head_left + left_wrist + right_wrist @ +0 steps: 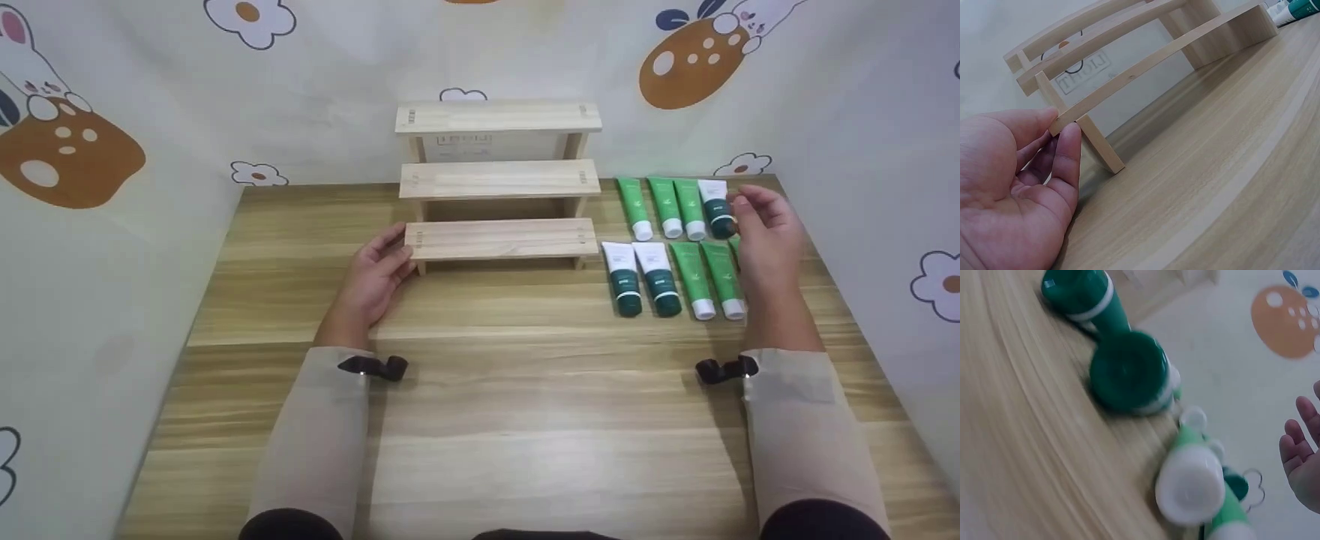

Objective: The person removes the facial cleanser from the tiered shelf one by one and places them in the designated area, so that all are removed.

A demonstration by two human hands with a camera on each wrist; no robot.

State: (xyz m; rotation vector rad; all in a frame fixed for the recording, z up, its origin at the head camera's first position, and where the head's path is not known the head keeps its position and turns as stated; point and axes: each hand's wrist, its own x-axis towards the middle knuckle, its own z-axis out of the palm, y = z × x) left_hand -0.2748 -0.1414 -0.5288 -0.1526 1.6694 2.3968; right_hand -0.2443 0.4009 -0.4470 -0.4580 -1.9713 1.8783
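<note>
In the head view a three-step wooden rack [499, 240] stands at the back of the table. My left hand [379, 274] pinches the left end of its lowest step; the left wrist view shows thumb and fingers [1067, 149] about that board's corner. At the right, two rows of squeeze tubes lie flat. My right hand [772, 232] hovers by the white and dark-green tube [716, 206] ending the back row, its fingers loosely bent. Holding nothing, that hand [1303, 455] appears at the edge of the right wrist view. It partly hides a green tube in the front row.
Light-green tubes [664, 206] fill the rest of the back row. In front lie two white and dark-green tubes [621, 277] beside green ones [691, 281]. Cloth walls [330, 90] with printed flowers and rabbits border the wood-grain table [540, 420].
</note>
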